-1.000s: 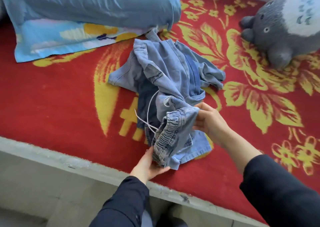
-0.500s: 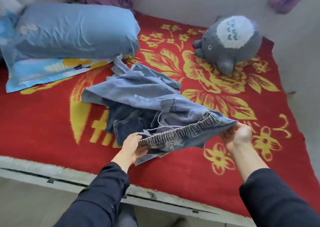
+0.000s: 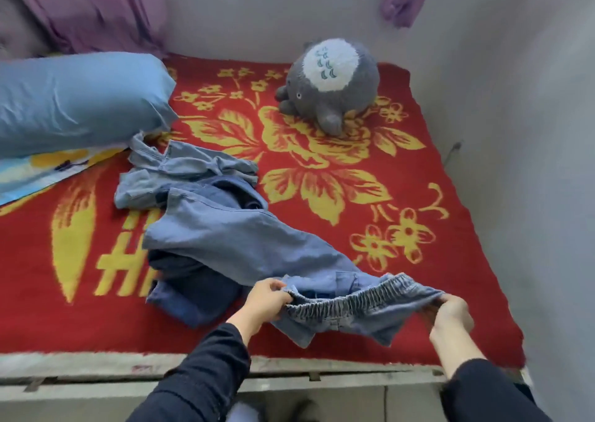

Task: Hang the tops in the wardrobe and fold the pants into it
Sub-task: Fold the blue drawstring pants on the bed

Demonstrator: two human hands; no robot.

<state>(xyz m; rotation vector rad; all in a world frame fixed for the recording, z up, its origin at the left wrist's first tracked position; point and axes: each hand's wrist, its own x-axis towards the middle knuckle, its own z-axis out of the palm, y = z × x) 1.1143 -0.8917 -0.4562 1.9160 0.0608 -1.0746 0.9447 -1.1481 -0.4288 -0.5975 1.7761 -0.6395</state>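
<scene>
Two hands pull the pants' waistband taut

Both hands grip the elastic waistband of the light denim pants. The left hand has its fingers curled round one end, and the right hand has them curled round the other. The band runs nearly level between them, above the near edge of the red blanket. From there the pants trail back and to the left, draped over a dark denim garment. A paler denim garment lies crumpled beyond, just beside the blue pillow.

A second ago the waistband was bunched and stood almost upright, with the hands close together over the heap of clothes. Half a second ago it was already drawn out sideways. Now the hands are further apart, the band is longer and flatter, and it sits further to the right, clear of the heap. The pants have also unrolled, so more of them lies stretched out than before.

The head has lifted as well, so the grey plush toy sits higher on the blanket. More of the pale wall and a purple curtain now show behind the bed.
</scene>
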